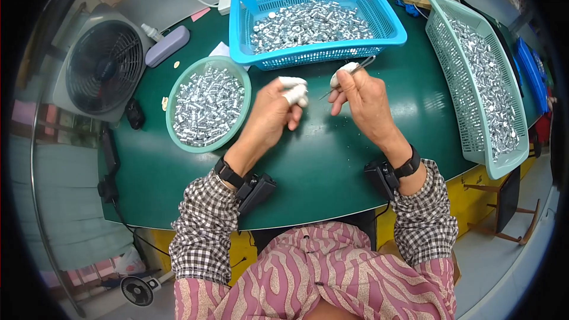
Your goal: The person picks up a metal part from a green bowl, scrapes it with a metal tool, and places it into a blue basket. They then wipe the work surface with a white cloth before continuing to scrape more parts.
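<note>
My left hand (274,112) hovers over the green table (332,160), its fingertips wrapped in white tape and pinched together; whether a small part sits between them I cannot tell. My right hand (363,96) holds a pair of thin metal tweezers (351,72), whose tips point down-left toward my left hand. A round teal basket (178,136) full of small silver metal parts sits just left of my left hand. A blue rectangular basket (379,6) of similar parts stands right behind both hands.
A long teal basket (504,160) of silver parts lies along the table's right side. A grey fan (104,65) stands at the far left, with a grey case (168,45) and a small bottle (152,31) beside it. Dark devices are strapped at both wrists.
</note>
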Tool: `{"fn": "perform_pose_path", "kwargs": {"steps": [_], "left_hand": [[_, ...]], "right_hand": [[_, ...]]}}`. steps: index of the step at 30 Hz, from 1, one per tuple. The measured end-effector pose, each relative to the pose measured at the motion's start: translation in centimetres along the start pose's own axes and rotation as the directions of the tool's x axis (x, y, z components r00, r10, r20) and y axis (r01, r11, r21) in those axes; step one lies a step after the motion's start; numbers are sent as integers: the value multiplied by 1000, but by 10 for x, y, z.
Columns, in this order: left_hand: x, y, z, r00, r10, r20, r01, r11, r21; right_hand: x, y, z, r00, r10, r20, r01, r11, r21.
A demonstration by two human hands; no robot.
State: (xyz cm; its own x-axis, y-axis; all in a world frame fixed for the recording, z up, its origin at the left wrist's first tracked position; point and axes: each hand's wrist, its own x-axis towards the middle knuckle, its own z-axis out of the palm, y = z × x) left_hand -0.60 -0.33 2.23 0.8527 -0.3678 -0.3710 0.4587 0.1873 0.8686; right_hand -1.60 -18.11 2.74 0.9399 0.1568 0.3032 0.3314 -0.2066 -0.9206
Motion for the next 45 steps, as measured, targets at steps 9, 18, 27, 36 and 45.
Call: {"fn": "perform_pose_path", "kwargs": {"steps": [9, 18, 27, 36, 45], "left_hand": [[-8, 6, 10, 998, 21, 53, -34, 967, 251], [-24, 6, 36, 992, 93, 85, -126, 732, 669], [-23, -12, 40, 878, 258, 404, -438, 87, 895], [-20, -8, 39, 916, 160, 367, -388, 127, 913], [-19, -12, 34, 933, 188, 307, -342, 191, 920]], "right_hand": [[3, 7, -7, 945, -210, -250, 196, 977, -79], [1, 9, -10, 912, -322, -253, 286, 943, -171], [0, 6, -10, 895, -379, -236, 339, 921, -193], [0, 7, -11, 868, -442, -227, 379, 884, -274], [2, 8, -10, 853, -472, -222, 405, 868, -288]]}}
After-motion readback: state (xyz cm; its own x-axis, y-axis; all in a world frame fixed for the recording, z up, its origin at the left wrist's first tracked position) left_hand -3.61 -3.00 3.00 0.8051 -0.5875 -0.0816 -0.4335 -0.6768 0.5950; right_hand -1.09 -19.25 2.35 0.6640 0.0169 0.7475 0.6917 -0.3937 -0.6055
